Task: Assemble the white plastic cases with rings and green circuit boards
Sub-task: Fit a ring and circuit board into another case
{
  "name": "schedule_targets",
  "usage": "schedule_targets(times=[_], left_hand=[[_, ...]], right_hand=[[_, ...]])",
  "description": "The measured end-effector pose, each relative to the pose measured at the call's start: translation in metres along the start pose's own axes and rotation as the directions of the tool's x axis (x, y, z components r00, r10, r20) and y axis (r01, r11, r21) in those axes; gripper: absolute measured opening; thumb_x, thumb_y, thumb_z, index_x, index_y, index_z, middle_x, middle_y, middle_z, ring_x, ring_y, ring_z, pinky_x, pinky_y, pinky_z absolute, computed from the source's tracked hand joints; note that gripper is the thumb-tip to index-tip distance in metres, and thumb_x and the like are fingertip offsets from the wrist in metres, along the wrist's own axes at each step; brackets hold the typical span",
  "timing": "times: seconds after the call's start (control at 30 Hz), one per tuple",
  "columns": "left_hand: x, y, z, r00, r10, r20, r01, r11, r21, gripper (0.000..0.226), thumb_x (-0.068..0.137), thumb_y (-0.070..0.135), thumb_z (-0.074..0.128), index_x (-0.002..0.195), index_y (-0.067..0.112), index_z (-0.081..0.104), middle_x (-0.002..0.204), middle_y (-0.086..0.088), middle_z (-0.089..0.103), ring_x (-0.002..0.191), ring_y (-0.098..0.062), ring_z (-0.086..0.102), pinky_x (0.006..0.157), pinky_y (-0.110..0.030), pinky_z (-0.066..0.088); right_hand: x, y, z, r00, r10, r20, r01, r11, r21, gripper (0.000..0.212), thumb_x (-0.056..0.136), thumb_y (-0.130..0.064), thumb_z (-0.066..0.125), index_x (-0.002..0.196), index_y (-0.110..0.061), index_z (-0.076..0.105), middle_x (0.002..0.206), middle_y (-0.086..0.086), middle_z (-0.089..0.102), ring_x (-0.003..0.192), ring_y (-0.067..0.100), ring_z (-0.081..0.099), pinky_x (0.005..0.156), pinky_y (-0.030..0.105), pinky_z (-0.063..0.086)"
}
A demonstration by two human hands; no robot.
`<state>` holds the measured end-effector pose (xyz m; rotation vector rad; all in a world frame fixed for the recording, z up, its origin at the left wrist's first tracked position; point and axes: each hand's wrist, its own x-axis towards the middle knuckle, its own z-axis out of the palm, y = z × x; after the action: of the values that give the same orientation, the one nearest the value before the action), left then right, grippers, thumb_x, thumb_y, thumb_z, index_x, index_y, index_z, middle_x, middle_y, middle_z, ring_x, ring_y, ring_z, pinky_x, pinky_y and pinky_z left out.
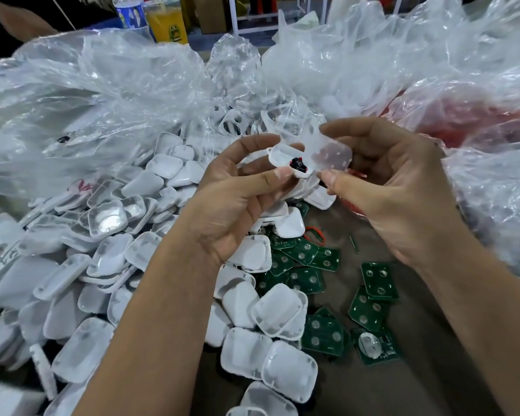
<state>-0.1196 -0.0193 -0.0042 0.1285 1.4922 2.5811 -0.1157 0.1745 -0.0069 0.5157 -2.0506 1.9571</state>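
My left hand [240, 187] pinches a white case half [285, 159] that has a small black and red part [297, 163] set at its near edge. My right hand [394, 181] holds a second, translucent white case half [330, 154] between thumb and fingers, right beside the first; the two halves touch or nearly touch. Both hands are raised above the table. Below them lie several green circuit boards [379, 280] with round silver contacts. A red ring [314, 234] lies by the boards.
A big heap of white case halves [150, 256] covers the left and middle of the brown table [427, 379]. Crumpled clear plastic bags [108, 94] ring the back and right; one holds red parts [475, 115]. A drink cup [167, 19] and a bottle [129, 12] stand far back.
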Motion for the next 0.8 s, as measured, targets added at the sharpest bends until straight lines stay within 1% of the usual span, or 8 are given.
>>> schedule_targets(times=[0.17,0.27,0.33,0.43,0.47,0.6,0.7,0.8], left_hand=[[-0.0003,0.0005,-0.0031,1.0,-0.01,0.018,0.009,0.998,0.062,0.05,0.074,-0.002,0.072,0.121,0.011,0.062,0.111,-0.017,0.075,0.095,-0.031,0.072,0.102,-0.047,0.052],[-0.0004,0.0011,-0.0048,1.0,-0.015,0.026,0.013,0.997,0.071,0.051,0.076,-0.005,0.072,0.124,0.008,0.062,0.113,-0.017,0.075,0.101,-0.031,0.073,0.103,-0.046,0.053],[-0.0003,0.0016,-0.0057,0.999,-0.021,0.028,0.018,0.994,0.11,0.05,0.078,-0.007,0.074,0.126,0.008,0.065,0.113,-0.016,0.075,0.102,-0.03,0.073,0.103,-0.045,0.053],[-0.0003,0.0009,-0.0065,0.999,-0.02,0.026,0.015,0.985,0.173,0.045,0.079,-0.006,0.072,0.121,0.01,0.07,0.113,-0.012,0.076,0.103,-0.03,0.071,0.111,-0.057,0.043],[-0.0005,0.0009,-0.0066,0.999,-0.016,0.029,0.01,0.984,0.181,0.045,0.078,-0.007,0.072,0.12,0.009,0.069,0.113,-0.012,0.076,0.103,-0.03,0.071,0.111,-0.058,0.043],[-0.0012,0.0021,-0.0059,0.999,-0.015,0.038,0.006,0.979,0.204,0.052,0.071,-0.01,0.076,0.12,0.003,0.064,0.11,-0.011,0.077,0.103,-0.03,0.073,0.1,-0.046,0.055],[-0.0014,0.0017,-0.0058,0.999,-0.005,0.044,-0.005,0.974,0.228,0.048,0.066,-0.01,0.077,0.111,0.006,0.066,0.101,-0.008,0.077,0.098,-0.027,0.071,0.096,-0.044,0.056],[-0.0018,0.0013,-0.0048,0.998,0.005,0.062,-0.021,0.969,0.248,0.051,0.062,-0.015,0.081,0.105,0.008,0.066,0.097,-0.005,0.077,0.09,-0.023,0.073,0.079,-0.034,0.06]], right_hand=[[-0.0003,-0.0001,0.0006,1.0,-0.013,-0.011,0.013,1.0,-0.028,0.041,0.083,-0.001,0.081,0.12,-0.015,0.071,0.097,0.003,0.079,0.085,0.011,0.073,0.077,0.023,0.058],[-0.0004,-0.0005,0.0005,0.999,-0.012,-0.044,0.011,0.999,-0.037,0.037,0.082,0.001,0.083,0.114,-0.012,0.069,0.093,0.007,0.079,0.082,0.015,0.075,0.075,0.025,0.06],[-0.0006,-0.0009,0.0005,0.997,-0.012,-0.072,0.008,0.999,-0.052,0.032,0.081,-0.001,0.085,0.107,-0.011,0.07,0.09,0.007,0.079,0.077,0.015,0.075,0.07,0.025,0.059],[-0.0007,-0.001,-0.0003,0.995,0.013,-0.097,-0.015,1.0,-0.02,0.018,0.084,-0.002,0.084,0.097,-0.008,0.072,0.083,0.007,0.078,0.066,0.015,0.073,0.062,0.022,0.056],[-0.0006,-0.0008,-0.0007,0.995,0.031,-0.1,-0.03,1.0,0.006,0.015,0.086,-0.001,0.082,0.096,-0.007,0.073,0.079,0.006,0.077,0.062,0.015,0.071,0.058,0.022,0.054],[-0.0001,-0.0007,-0.0018,0.991,0.096,-0.089,-0.09,0.994,0.065,0.018,0.088,-0.001,0.079,0.103,-0.005,0.071,0.069,0.008,0.074,0.05,0.015,0.064,0.045,0.022,0.046],[-0.0005,-0.0015,-0.0018,0.991,0.111,-0.067,-0.105,0.99,0.093,0.013,0.087,-0.003,0.081,0.095,-0.007,0.071,0.065,0.012,0.071,0.047,0.018,0.062,0.042,0.022,0.044],[-0.0011,-0.0017,-0.0009,0.989,0.143,-0.044,-0.136,0.983,0.125,0.013,0.086,-0.006,0.082,0.092,-0.006,0.071,0.062,0.011,0.07,0.046,0.017,0.062,0.041,0.021,0.044]])
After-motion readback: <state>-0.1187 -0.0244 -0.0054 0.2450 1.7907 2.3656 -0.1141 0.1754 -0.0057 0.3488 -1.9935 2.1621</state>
